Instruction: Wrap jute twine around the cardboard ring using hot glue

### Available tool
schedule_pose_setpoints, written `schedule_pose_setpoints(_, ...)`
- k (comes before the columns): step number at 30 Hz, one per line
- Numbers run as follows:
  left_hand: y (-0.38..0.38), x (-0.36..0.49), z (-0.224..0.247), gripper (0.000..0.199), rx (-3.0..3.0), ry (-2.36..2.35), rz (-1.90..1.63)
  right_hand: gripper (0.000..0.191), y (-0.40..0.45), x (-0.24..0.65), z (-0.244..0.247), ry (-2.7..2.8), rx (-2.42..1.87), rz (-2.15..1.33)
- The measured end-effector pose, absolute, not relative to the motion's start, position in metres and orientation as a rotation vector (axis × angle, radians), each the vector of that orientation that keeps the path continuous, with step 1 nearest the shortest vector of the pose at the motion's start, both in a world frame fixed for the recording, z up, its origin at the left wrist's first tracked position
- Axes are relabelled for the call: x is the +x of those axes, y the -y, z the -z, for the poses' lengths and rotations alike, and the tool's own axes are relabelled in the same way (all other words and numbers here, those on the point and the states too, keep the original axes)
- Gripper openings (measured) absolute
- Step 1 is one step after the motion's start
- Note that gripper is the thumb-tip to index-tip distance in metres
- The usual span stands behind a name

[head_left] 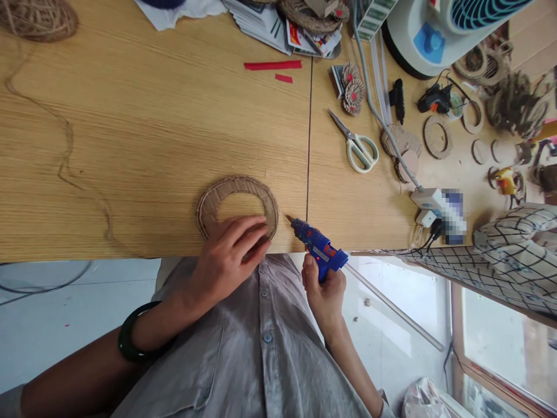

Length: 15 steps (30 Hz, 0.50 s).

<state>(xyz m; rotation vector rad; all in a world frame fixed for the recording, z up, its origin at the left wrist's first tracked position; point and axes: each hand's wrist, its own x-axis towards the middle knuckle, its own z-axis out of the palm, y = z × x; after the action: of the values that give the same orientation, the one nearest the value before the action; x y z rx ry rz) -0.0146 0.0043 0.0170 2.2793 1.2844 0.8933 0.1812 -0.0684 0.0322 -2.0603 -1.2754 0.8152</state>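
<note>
A cardboard ring point(212, 200) with twine around its outer edge lies flat near the front edge of the wooden table. My left hand point(230, 249) grips its near side, fingers bent over the rim; the thumb is hidden. To the right, my right hand point(324, 290) is wrapped around the handle of a blue hot glue gun point(317, 247). The gun's nozzle points up and left, a short way from the ring and not touching it. A long glue stick point(395, 307) sticks out of the gun's back end.
White-handled scissors point(361, 154) lie right of the table seam. Beyond them a grey cable point(378, 110) runs to a power strip point(429, 200). A fan point(418, 40) stands at the back right. Loose twine point(67, 139) trails down the left side. Red strips point(273, 65) lie farther back.
</note>
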Motion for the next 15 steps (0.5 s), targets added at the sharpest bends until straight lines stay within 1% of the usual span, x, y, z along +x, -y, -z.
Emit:
schedule_pose_setpoints(4,0.002,-0.037,-0.016,0.028,2.402,-1.342,-0.991,0.040,0.073,0.183,-0.030,1.261,-2.041,-0.800)
schedule_pose_setpoints(8,0.019,-0.058,-0.006,0.029,2.608,-1.267,-0.890,0.040,0.073,0.183,-0.030,1.261,-2.028,-0.815)
schedule_pose_setpoints(10,0.026,-0.058,0.000,0.027,2.667,-1.252,-0.850,0.041,0.073,0.182,-0.029,1.260,-2.012,-0.831)
schedule_pose_setpoints(15,0.029,-0.038,0.006,0.021,2.689,-1.344,-0.887,0.041,0.074,0.177,-0.026,1.294,-1.973,-0.844)
